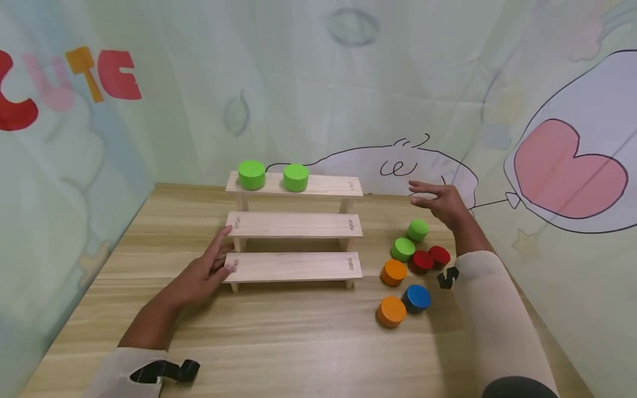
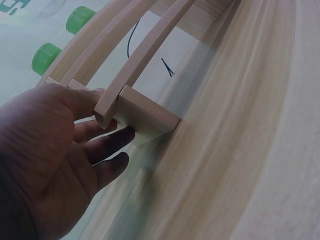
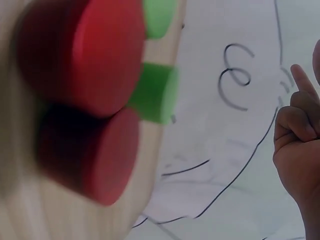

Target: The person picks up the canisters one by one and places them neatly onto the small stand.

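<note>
A pale wooden three-step rack stands at the table's middle. Two green discs sit on its top step, toward the left. My left hand holds the rack's left end, thumb on the bottom step and a finger at the middle one. In the left wrist view other fingers lie beside the leg. My right hand hovers above the right side of the table, fingers extended, holding nothing. Nearest below it is a green disc. Another green disc lies closer to the rack.
Two red discs lie side by side to the rack's right. Two orange discs and a blue disc lie nearer the front. A printed curtain rises behind the wooden table and along its sides.
</note>
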The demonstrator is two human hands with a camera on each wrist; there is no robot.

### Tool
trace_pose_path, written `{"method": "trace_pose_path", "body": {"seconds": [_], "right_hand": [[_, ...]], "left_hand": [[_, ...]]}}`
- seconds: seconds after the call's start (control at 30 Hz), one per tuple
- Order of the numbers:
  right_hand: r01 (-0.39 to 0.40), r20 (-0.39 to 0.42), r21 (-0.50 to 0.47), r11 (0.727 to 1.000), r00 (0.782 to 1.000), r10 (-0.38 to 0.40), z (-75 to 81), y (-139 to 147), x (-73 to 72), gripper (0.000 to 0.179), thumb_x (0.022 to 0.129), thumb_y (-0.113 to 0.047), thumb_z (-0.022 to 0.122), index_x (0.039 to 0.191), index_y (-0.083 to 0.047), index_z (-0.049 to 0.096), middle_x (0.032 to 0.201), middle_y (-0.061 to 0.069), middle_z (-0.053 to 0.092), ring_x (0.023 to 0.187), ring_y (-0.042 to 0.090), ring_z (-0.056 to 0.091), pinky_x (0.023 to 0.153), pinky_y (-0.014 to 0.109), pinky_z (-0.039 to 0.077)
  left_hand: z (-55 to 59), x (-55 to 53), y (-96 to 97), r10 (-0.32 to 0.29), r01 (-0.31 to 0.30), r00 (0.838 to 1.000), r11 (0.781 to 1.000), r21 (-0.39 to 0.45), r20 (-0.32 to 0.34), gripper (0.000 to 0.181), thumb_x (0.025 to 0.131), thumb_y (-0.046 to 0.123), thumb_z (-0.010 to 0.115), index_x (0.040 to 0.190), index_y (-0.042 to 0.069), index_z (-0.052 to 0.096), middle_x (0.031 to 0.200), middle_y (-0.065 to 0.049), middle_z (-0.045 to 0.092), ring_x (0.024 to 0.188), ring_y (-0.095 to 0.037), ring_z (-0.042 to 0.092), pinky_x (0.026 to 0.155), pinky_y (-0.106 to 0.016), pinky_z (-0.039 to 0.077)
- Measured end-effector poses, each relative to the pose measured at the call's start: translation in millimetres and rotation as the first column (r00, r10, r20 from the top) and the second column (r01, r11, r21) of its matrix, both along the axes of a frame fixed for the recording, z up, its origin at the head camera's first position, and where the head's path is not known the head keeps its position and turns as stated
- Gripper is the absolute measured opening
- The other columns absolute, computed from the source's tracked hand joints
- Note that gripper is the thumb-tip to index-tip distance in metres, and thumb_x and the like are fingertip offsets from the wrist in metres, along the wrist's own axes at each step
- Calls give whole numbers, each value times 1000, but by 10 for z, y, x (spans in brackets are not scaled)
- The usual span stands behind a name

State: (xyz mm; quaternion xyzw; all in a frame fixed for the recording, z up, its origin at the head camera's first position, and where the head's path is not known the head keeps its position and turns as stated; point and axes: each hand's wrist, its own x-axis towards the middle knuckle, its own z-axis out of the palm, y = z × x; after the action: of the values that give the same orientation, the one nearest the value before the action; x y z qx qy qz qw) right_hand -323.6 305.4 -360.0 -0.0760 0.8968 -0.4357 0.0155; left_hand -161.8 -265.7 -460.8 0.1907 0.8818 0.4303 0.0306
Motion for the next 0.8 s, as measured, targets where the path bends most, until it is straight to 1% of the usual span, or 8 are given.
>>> {"method": "trace_pose_path", "body": {"seconds": [0.2, 0.37, 0.5, 0.6, 0.63, 0.67, 0.73, 0.8], "right_hand": [[12, 36, 72, 997, 999, -15, -143, 199, 21, 53, 104, -21, 78, 153, -9, 64, 170, 12, 48, 164, 46, 36, 122, 76, 40], [16, 82, 144, 990, 996, -28, -232, 309, 31, 52, 105, -20, 76, 155, -10, 63, 170, 14, 49, 166, 47, 31, 125, 73, 39], [13, 106, 190, 982, 994, -34, -323, 385, 38, 49, 104, -21, 78, 150, -10, 67, 165, 14, 55, 162, 46, 38, 114, 50, 55], [17, 137, 198, 980, 990, -44, -376, 432, 51, 50, 103, -23, 79, 149, -11, 68, 165, 12, 55, 159, 47, 41, 100, 36, 55], [18, 150, 200, 980, 987, -49, -392, 448, 53, 50, 102, -23, 80, 150, -12, 68, 166, 12, 54, 159, 47, 40, 99, 37, 55], [16, 164, 203, 979, 985, -50, -404, 460, 59, 51, 103, -24, 79, 151, -13, 67, 167, 11, 52, 159, 48, 40, 106, 41, 56], [11, 184, 213, 977, 982, -52, -424, 485, 71, 52, 103, -25, 79, 153, -14, 65, 169, 12, 49, 157, 50, 41, 113, 55, 55], [7, 197, 235, 972, 979, -54, -442, 500, 82, 53, 103, -25, 79, 154, -16, 64, 170, 12, 49, 158, 51, 41, 119, 67, 48]], "left_hand": [[3, 2, 5, -1, 1, 1000, 1000, 5, 7, 92, 115, 13, 56, 177, 31, -10, 171, -38, 35, 151, -55, 49, 113, -65, 51], [0, 7, 3, -1, 1, 1000, 1000, 7, 11, 92, 115, 13, 56, 177, 30, -10, 171, -38, 35, 151, -54, 49, 113, -66, 50], [1, 11, -1, -1, 1, 1000, 1000, 0, 19, 92, 115, 14, 56, 177, 31, -11, 171, -38, 34, 151, -55, 49, 114, -66, 49], [11, 12, 0, 1, -1, 1000, 1000, -5, 15, 92, 115, 14, 56, 177, 30, -11, 171, -38, 34, 151, -55, 49, 115, -66, 49], [13, 12, 1, 1, -1, 1000, 1000, -5, 12, 92, 115, 14, 55, 177, 30, -11, 171, -38, 34, 151, -55, 49, 114, -66, 49], [16, 13, 1, 2, -2, 1000, 1000, -3, 11, 92, 115, 13, 55, 177, 30, -11, 171, -38, 34, 151, -55, 49, 114, -66, 49], [21, 16, 3, 2, -2, 1000, 1000, 1, 10, 91, 115, 13, 55, 177, 29, -11, 170, -39, 34, 151, -56, 48, 115, -67, 48], [23, 19, 4, -1, 1, 1000, 1000, 5, 12, 91, 116, 13, 55, 177, 28, -11, 170, -40, 33, 151, -56, 48, 115, -67, 48]]}}
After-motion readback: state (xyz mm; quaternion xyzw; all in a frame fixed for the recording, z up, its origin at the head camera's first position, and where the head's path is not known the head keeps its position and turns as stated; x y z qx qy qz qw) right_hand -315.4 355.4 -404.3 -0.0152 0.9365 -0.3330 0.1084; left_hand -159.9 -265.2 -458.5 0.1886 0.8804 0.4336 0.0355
